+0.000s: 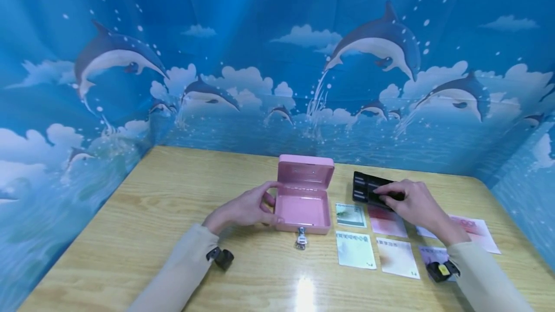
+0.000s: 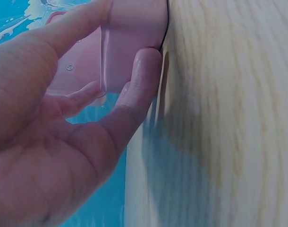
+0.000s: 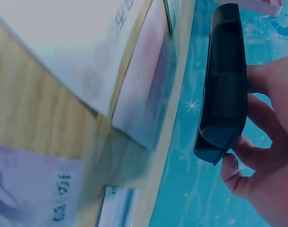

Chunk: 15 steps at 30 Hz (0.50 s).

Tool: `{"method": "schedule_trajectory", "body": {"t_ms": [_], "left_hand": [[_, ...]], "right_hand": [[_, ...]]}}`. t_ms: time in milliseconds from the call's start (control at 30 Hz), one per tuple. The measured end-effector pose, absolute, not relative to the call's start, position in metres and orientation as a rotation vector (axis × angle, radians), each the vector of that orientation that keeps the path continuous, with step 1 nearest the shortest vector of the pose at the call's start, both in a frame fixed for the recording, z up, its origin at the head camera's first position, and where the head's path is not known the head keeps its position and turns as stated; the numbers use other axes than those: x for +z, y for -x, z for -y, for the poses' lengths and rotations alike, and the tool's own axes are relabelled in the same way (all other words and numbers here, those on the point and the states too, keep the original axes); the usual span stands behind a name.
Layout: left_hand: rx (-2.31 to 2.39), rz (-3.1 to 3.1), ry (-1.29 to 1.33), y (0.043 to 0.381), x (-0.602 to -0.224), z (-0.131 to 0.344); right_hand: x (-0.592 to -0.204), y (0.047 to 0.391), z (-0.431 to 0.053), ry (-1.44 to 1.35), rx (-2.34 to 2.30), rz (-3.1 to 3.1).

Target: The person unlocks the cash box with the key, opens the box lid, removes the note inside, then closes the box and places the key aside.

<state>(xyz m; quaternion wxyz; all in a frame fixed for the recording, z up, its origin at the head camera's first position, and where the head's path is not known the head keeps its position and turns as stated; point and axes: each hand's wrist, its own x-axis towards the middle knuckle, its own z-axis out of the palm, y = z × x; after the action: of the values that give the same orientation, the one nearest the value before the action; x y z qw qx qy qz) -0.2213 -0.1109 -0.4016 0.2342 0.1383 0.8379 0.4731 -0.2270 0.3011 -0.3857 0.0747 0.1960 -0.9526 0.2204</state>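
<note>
A pink metal cash box (image 1: pixel 303 211) stands on the table with its lid (image 1: pixel 305 170) raised and its inside bare. Hanging at its front is a silver latch (image 1: pixel 301 239). My left hand (image 1: pixel 253 206) rests against the box's left side, fingers spread along the wall (image 2: pixel 134 28); one finger (image 2: pixel 146 66) touches low, near the tabletop. To the right of the box, my right hand (image 1: pixel 409 201) pinches a black coin tray (image 1: pixel 368 188) with moulded compartments. The right wrist view shows the tray (image 3: pixel 224 85) tilted on edge, with fingers and thumb along one side.
Banknotes lie in rough rows right of the box, among them a green one (image 1: pixel 351 214), a pale one (image 1: pixel 355 250), a brownish one (image 1: pixel 398 257) and a red one (image 1: pixel 472 232). A blue dolphin curtain (image 1: pixel 260 61) hangs behind the wooden table (image 1: pixel 173 182).
</note>
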Motion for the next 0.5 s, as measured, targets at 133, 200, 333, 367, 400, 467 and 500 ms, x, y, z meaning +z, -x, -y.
{"method": "schedule_trajectory", "body": {"t_ms": [133, 200, 333, 367, 400, 467, 500], "left_hand": [[1.301, -2.289, -0.376, 0.221, -0.400, 0.112], [1.302, -2.285, -0.376, 0.221, -0.399, 0.113], [1.324, -2.265, -0.389, 0.221, -0.399, 0.114], [1.328, -2.260, -0.393, 0.221, -0.399, 0.115], [1.331, -2.256, -0.398, 0.221, -0.400, 0.115], [1.336, -2.249, -0.399, 0.221, -0.399, 0.115], [1.340, -2.244, -0.401, 0.221, -0.399, 0.115]], "right_hand": [[-0.385, 0.219, -0.295, -0.636, 0.640, 2.810], [-0.385, 0.214, -0.291, -0.655, 0.641, 2.791], [-0.385, 0.207, -0.284, -0.716, 0.667, 2.744], [-0.386, 0.206, -0.282, -0.737, 0.669, 2.726], [-0.386, 0.205, -0.280, -0.761, 0.671, 2.703], [-0.386, 0.203, -0.276, -0.812, 0.666, 2.653], [-0.386, 0.202, -0.274, -0.832, 0.662, 2.636]]}}
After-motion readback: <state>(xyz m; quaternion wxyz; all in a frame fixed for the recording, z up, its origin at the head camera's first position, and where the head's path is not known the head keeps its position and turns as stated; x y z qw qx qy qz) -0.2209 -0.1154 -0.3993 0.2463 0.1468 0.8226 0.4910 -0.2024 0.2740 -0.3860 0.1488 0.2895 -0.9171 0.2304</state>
